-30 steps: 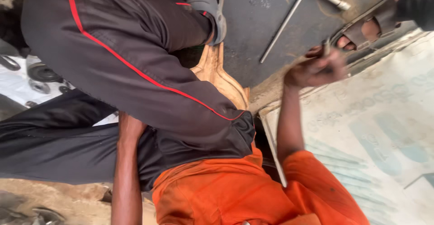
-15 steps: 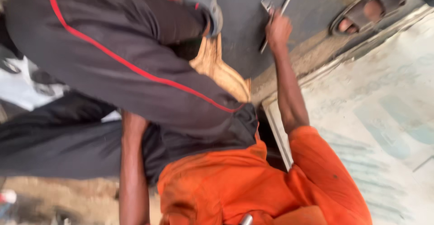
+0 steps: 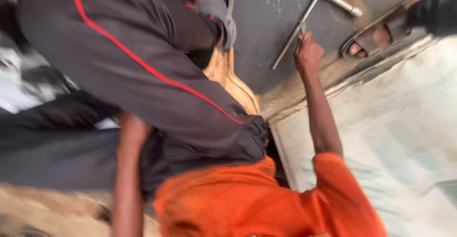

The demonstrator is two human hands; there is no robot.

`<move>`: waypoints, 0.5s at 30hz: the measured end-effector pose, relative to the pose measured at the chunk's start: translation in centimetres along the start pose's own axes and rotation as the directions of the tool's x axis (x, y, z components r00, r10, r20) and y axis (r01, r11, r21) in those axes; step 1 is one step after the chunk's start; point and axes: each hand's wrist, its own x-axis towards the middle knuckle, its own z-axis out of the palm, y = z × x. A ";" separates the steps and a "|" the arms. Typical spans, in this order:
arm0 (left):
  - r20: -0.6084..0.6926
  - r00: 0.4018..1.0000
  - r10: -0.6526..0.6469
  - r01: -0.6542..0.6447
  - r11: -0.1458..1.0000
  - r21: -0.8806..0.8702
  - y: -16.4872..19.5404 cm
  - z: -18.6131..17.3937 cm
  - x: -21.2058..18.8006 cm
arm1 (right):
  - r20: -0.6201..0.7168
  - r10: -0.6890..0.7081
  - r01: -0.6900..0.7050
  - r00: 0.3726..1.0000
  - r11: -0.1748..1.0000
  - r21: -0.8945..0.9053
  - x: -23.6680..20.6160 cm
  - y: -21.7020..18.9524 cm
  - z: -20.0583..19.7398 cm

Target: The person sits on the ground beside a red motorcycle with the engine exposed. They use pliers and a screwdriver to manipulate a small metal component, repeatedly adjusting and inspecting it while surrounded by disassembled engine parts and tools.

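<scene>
Head view, much blurred. Right hand (image 3: 308,52) stretched far out at the end of a straight arm, knuckles bunched and fingers curled narrow against the middle of a long metal wrench (image 3: 291,41); touching it for certain, but too smeared to tell whether truly gripped around the bar. Wrench lying flat on the dark grey floor (image 3: 266,23), slanting away from the hand to a cross handle at its far end, likely taken at mid-shaft because only that part lies within reach. Left hand out of sight: only the left forearm (image 3: 127,170) showing, running up beneath the bent leg in dark trousers with a red stripe (image 3: 143,65), apparently tucked there as a prop; open or closed, impossible to say. Own sandal (image 3: 220,13) planted just left of the wrench's near end, with a tan wooden board (image 3: 233,82) under the leg, probably a seat. Another person's sandalled foot (image 3: 376,37) close on the far right of the hand, hemming that side. Pale sheet (image 3: 404,142) below the right arm, its raised edge running just beneath the wrist. Open floor only above and left of the hand, between the two sandals.
</scene>
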 end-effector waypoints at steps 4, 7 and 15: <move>0.062 0.998 0.030 -0.031 0.999 0.026 0.6 0.1 0.1 | 0.159 0.044 -0.095 0.986 0.941 0.324 -2.9 1.3 -2.8; 0.046 0.997 0.061 -0.059 0.997 -0.041 0.9 0.3 0.1 | 0.137 0.013 -0.066 0.990 0.919 0.390 -3.5 2.2 -3.4; 0.105 0.986 -0.128 0.130 0.991 -0.012 0.7 -0.5 -0.3 | 0.481 -0.044 -0.036 0.875 0.987 0.156 -2.7 0.2 -1.5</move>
